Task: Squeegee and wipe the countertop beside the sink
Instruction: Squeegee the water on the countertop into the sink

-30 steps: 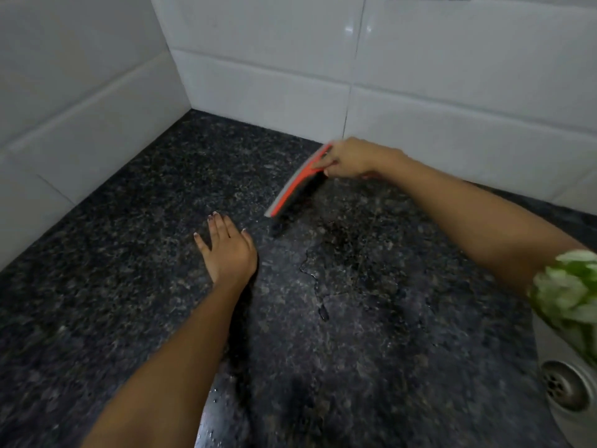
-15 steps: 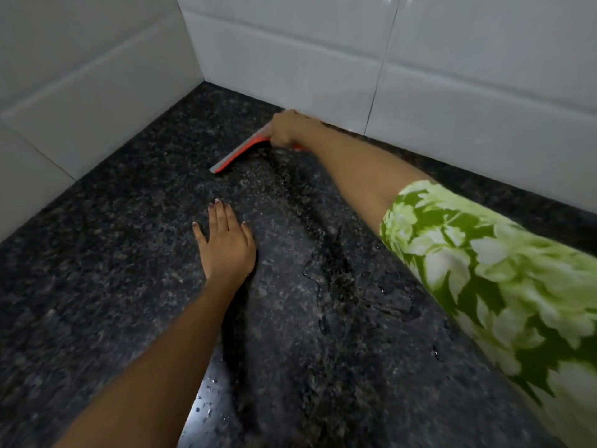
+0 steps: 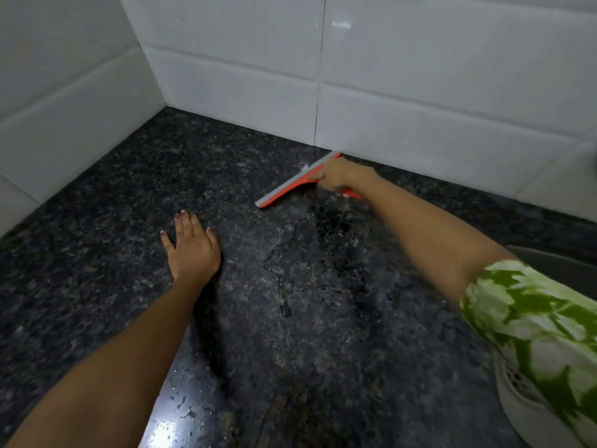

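Note:
An orange squeegee (image 3: 290, 186) with a grey blade lies edge-down on the dark speckled granite countertop (image 3: 97, 253), its far end touching the back wall tiles. My right hand (image 3: 334, 174) is closed around its handle, the arm reaching in from the right. My left hand (image 3: 192, 245) rests flat on the counter, fingers spread, well to the left of and nearer than the blade. A wet streak and small puddle (image 3: 284, 286) run down the counter between the two arms.
White tiled walls (image 3: 226, 76) meet in a corner at the back left. The steel sink (image 3: 555, 263) shows at the right edge, partly hidden by my green-and-white sleeve (image 3: 533, 324). Water droplets (image 3: 181, 412) glisten on the near counter.
The squeegee went from mid-counter back to the wall. It now sits further right along the wall than half a second ago. My left hand has stayed flat in place.

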